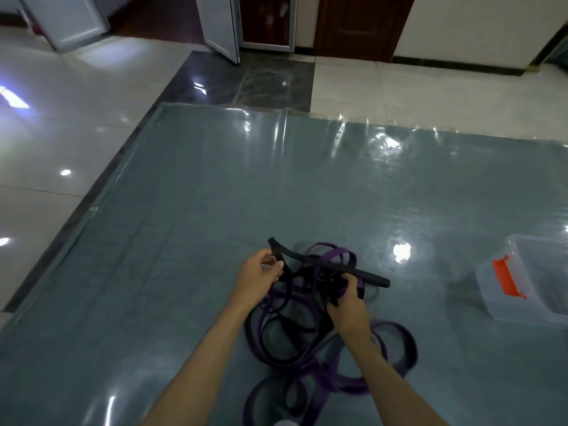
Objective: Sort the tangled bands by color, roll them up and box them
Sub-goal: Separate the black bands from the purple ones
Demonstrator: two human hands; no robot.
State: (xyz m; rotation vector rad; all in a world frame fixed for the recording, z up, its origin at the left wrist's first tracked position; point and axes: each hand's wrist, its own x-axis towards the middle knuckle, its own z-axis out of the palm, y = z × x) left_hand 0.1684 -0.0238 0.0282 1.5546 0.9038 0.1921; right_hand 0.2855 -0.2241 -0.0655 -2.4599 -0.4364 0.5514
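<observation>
A tangle of purple bands (335, 376) and black bands (282, 325) lies on the grey-blue mat in front of me. My left hand (259, 276) pinches one end of a black band (335, 267) that stretches flat across the top of the pile toward the right. My right hand (349, 309) grips a bunch of black band in the middle of the tangle, just under that stretched length. A clear plastic box (522, 302) with an orange latch sits on the mat at the right edge, apart from the pile.
The mat (184, 241) has a glossy clear sheet over it and lies on shiny tiled floor (46, 133). Doors and a white wall stand at the far end of the room.
</observation>
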